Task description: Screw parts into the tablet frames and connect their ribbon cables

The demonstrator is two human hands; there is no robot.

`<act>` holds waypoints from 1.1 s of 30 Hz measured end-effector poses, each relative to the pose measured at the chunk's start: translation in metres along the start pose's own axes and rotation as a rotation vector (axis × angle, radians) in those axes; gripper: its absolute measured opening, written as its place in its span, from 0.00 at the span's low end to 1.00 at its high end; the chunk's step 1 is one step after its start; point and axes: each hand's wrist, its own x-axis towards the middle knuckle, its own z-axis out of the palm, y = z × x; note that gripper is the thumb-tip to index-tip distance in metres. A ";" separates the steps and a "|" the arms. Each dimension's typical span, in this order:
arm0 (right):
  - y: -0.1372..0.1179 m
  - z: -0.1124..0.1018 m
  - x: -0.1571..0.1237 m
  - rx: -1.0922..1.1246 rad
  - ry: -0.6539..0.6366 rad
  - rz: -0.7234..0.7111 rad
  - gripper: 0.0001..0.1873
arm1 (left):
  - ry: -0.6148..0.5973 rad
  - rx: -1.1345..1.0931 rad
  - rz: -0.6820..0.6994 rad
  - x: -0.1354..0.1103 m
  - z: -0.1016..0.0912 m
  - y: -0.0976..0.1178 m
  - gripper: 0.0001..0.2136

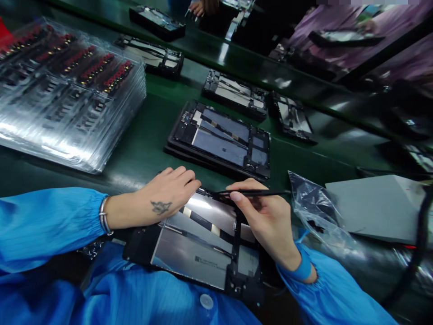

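An opened tablet [189,246] with a silvery inner plate, dark frame and ribbon cables lies tilted in front of my body. My left hand [165,196] is closed over its far left edge, fingers curled and the fingertips partly hidden. Pinched between the thumb and fingers of my right hand [262,214] is a pair of black tweezers [267,192]. The tips point left, at the tablet's far edge near my left fingers. What lies right at the tips is too small to make out.
Just beyond is a stack of similar opened tablets [230,135], with more units [237,92] behind. Clear plastic trays [71,99] of small parts are piled at left. A plastic bag [314,207] and a grey box [375,207] sit at right. Co-workers' hands [196,8] show across the line.
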 end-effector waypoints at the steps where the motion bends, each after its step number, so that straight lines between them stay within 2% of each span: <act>1: 0.000 0.000 0.000 -0.005 -0.003 -0.009 0.08 | -0.009 -0.004 -0.002 0.000 0.000 0.000 0.14; 6: 0.001 0.001 -0.001 -0.026 -0.009 -0.058 0.05 | -0.041 -0.014 -0.007 0.001 -0.004 0.001 0.15; 14: 0.000 0.000 0.000 -0.019 -0.009 -0.054 0.04 | -0.008 0.003 -0.001 0.000 0.001 0.000 0.14; 22: 0.001 0.000 0.001 -0.029 -0.025 -0.064 0.05 | 0.001 0.025 0.008 0.000 0.003 -0.001 0.17; 29: 0.001 -0.002 0.005 0.031 0.001 0.043 0.05 | 0.030 0.015 0.025 0.000 0.003 -0.003 0.17; 33: 0.009 0.000 0.003 0.093 0.015 0.114 0.08 | 0.037 0.010 -0.006 -0.001 0.005 0.001 0.16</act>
